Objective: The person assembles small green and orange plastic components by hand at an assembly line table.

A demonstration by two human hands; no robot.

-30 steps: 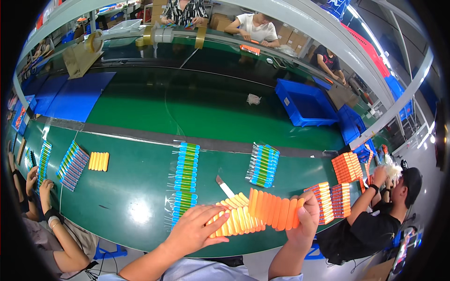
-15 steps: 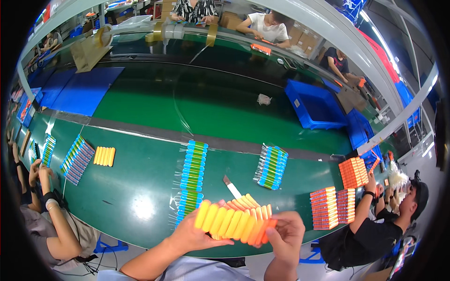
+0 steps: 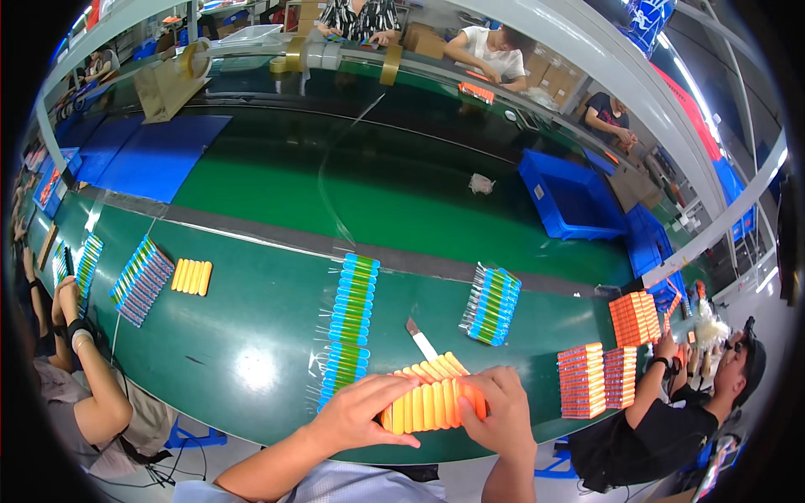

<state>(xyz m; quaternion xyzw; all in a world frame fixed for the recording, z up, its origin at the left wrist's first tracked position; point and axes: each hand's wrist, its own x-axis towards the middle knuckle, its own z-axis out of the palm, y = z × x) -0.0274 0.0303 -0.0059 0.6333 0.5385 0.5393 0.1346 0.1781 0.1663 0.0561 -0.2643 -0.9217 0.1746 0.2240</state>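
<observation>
Between my two hands is a row of orange-yellow, round-ended plastic pieces (image 3: pixel 429 407), standing side by side at the near edge of the table. My left hand (image 3: pixel 360 411) grips its left end, and my right hand (image 3: pixel 501 411) presses on the right end with the thumb in front. Directly behind lies another row of the same orange pieces (image 3: pixel 434 367), partly covered by the held one. A flat tool with a white handle and a brownish tip (image 3: pixel 419 337) rests just beyond it. Left of that, a column of blue-and-green pieces with thin wires (image 3: pixel 352 306) runs away from me.
A second blue-and-green bundle (image 3: pixel 493 303) lies to the right, with orange stacks (image 3: pixel 580 381) farther right beside a co-worker in black (image 3: pixel 646 436). A small yellow row (image 3: pixel 192 277) lies left. Across the green belt (image 3: pixel 402 197) stands a blue bin (image 3: pixel 570 201).
The held row was raised and fanned unevenly; now it is lower, straighter and more compact. My hands have come closer together, the left one moving right over the row's end.
</observation>
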